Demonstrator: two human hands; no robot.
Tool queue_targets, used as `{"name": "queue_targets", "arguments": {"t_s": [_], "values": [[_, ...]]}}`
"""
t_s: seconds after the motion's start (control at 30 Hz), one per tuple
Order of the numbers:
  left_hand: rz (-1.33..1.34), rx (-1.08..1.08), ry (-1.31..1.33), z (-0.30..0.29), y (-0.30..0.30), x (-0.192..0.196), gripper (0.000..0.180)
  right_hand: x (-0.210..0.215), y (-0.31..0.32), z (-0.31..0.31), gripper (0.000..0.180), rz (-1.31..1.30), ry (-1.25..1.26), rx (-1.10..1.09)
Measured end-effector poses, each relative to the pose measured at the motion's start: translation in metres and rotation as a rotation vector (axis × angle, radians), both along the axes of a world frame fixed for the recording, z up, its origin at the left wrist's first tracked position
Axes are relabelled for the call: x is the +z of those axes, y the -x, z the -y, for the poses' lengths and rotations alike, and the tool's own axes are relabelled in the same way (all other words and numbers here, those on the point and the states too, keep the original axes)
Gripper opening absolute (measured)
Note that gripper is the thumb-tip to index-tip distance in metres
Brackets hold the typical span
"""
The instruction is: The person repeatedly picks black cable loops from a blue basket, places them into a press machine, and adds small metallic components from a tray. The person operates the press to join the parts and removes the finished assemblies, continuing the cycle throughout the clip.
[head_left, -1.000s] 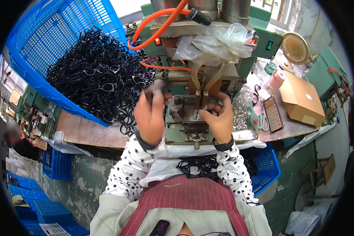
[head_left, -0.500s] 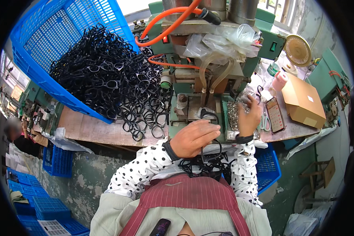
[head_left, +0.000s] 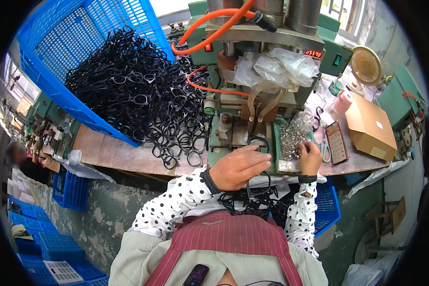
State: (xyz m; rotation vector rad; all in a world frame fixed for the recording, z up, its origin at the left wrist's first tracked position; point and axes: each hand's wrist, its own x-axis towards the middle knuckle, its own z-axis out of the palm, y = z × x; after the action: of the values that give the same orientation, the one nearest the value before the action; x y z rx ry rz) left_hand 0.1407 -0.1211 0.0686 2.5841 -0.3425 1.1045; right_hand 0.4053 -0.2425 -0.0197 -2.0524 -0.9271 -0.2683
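At the machine: green press [head_left: 295,35] dead ahead, two cloudy tubes [head_left: 272,101] pointing down at the metal bed [head_left: 238,136].
Glasses frame: one black glasses frame [head_left: 269,183], one loop up by the tubes, the other poking out on my side, middle hidden under my palm.
Left hand: fingers of my left hand [head_left: 240,168] pretty straight and together over that frame; looks like I've got it gripped round the middle, thumb hidden tho.
Right hand: fingertips of my right hand [head_left: 310,157] bunched at the near right of the silver metal bits [head_left: 291,136] in their tray [head_left: 289,166]. Can't tell if I've pinched one.
Handling, imo: frame should be light, springy plastic, maybe a bit slick. Take it by the bridge or thick rim, don't twist the loops. Bits look tiny, hard and easy to drop, so fingertips only.
Around me: big tangled pile of frames [head_left: 128,90] spilling from a blue basket [head_left: 52,83] onto the worktop [head_left: 105,148]; phone [head_left: 337,143] off right.
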Motion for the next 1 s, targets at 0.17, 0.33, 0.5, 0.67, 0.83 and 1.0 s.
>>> {"name": "queue_targets", "arguments": {"t_s": [0.17,0.33,0.5,0.67,0.83,1.0], "values": [[0.155,0.249,-0.097,-0.029,0.031,0.006,0.023,-0.007,0.0,-0.004,0.011,-0.059,-0.197,-0.041],[0.093,0.986,0.257,-0.096,0.04,-0.049,0.025,-0.008,0.007,-0.002,0.009,-0.08,-0.203,-0.104],[-0.29,0.951,-0.206,-0.111,0.051,-0.088,0.024,-0.002,0.014,-0.004,0.01,-0.115,-0.163,-0.112],[-0.028,0.883,-0.132,-0.13,0.06,-0.079,0.028,-0.012,0.008,-0.004,0.007,0.057,-0.205,-0.079],[0.109,0.843,0.254,-0.118,0.07,-0.05,0.008,0.006,0.018,-0.004,0.011,0.226,-0.108,-0.064],[0.256,0.899,0.488,-0.086,0.063,-0.044,0.011,0.02,0.032,-0.011,0.018,-0.015,-0.148,0.089]]}}
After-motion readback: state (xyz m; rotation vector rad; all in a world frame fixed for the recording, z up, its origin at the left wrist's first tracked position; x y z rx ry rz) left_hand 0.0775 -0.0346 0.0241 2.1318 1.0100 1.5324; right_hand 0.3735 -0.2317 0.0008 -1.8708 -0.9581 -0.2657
